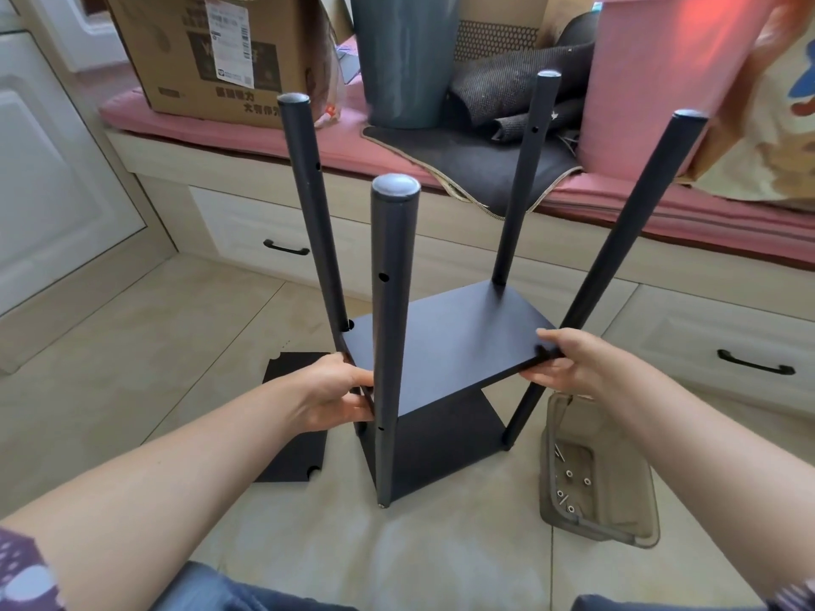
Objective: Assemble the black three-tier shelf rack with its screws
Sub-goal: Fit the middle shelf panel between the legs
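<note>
The black rack stands on the tiled floor with several dark poles rising from its bottom shelf board point(445, 447). A second black shelf board point(445, 341) sits tilted between the poles, partway up. My left hand point(337, 392) grips its near left corner beside the front pole point(390, 302). My right hand point(560, 361) pinches the board's near right corner, next to the right pole point(617, 266). A third black board point(293, 452) lies flat on the floor, left of the rack. Screws and washers point(569, 478) lie in a clear plastic tray at the right.
The clear tray point(600, 522) rests on the floor beside my right forearm. Behind the rack runs a drawer bench with a pink cushion point(264, 134), carrying a cardboard box point(211, 50), a grey bin point(405, 59), dark mats and a pink container point(661, 81).
</note>
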A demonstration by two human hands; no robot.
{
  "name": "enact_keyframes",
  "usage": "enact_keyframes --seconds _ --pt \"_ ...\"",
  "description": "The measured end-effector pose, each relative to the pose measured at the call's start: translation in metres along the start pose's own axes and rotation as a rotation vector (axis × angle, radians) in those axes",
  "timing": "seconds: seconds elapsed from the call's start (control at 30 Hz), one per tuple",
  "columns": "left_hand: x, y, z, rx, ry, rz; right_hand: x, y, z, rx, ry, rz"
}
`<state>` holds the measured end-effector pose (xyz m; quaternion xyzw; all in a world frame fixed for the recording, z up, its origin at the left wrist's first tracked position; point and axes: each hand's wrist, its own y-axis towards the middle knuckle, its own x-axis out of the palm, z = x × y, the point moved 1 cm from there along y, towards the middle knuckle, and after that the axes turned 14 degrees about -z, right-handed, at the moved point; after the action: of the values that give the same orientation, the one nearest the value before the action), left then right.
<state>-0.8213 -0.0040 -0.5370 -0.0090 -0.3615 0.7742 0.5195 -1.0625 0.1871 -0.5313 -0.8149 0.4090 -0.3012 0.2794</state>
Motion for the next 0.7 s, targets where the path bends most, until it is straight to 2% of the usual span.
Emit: enact_keyframes --seconds 0.17,0.27,0.47,0.7 --pt "0.002 -0.005 0.001 -0.001 -0.009 -0.028 0.000 0.002 -0.001 -0.099 -0.159 0.051" --pt "0.003 -0.004 0.000 -0.003 -0.053 -0.006 -0.003 0.001 -0.001 -0.076 -0.278 0.039" --pt "-0.003 -0.004 0.003 -0.005 0.101 0.049 -0.013 -0.018 -0.025 0.021 -0.431 -0.081" --pt "-0.004 -0.013 0.007 0.068 0.208 0.137 -0.035 -0.032 -0.024 -0.034 -0.906 0.039"
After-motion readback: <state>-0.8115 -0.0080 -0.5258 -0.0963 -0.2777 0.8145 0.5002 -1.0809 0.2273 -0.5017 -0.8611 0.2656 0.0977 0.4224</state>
